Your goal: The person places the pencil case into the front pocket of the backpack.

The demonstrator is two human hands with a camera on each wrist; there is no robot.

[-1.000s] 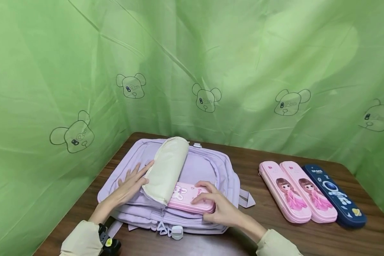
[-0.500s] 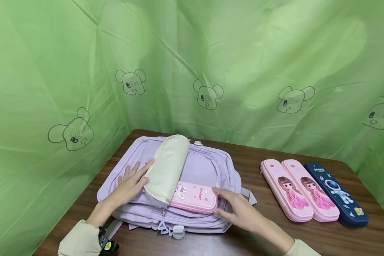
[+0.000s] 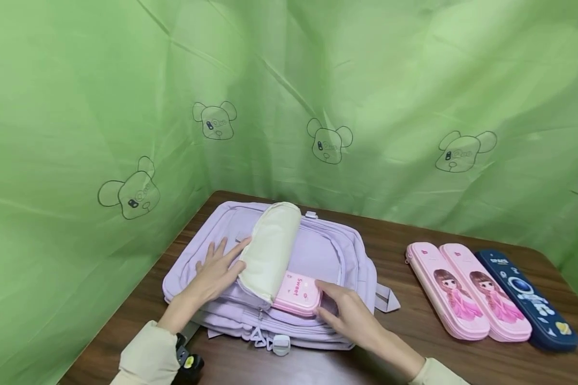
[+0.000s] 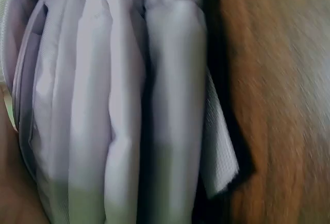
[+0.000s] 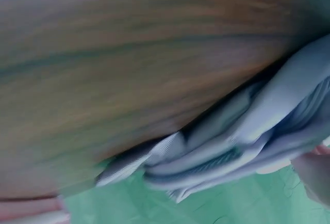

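Observation:
A lilac backpack (image 3: 313,251) lies flat on the table with its front pocket's cream-lined flap (image 3: 272,251) folded back. My left hand (image 3: 217,275) rests on the bag with fingers spread, its index finger and thumb touching the flap's left edge. A pink pencil case (image 3: 298,293) marked "Sweet" lies partly under the flap, its left part hidden. At the case's right end, my right hand (image 3: 354,315) touches it with extended fingers and thumb. In the left wrist view, the bag's layered side (image 4: 124,100) fills much of the frame. The right wrist view is blurred.
Two pink pencil cases (image 3: 448,291) with a doll print and a dark blue space pencil case (image 3: 527,299) lie side by side on the right of the brown wooden table (image 3: 390,369). Green cloth (image 3: 366,80) hangs behind and at the left.
The pink "Sweet" pencil case has slid left, farther under the flap. My right hand has gone from gripping its top to touching its right end. The left hand stays on the flap.

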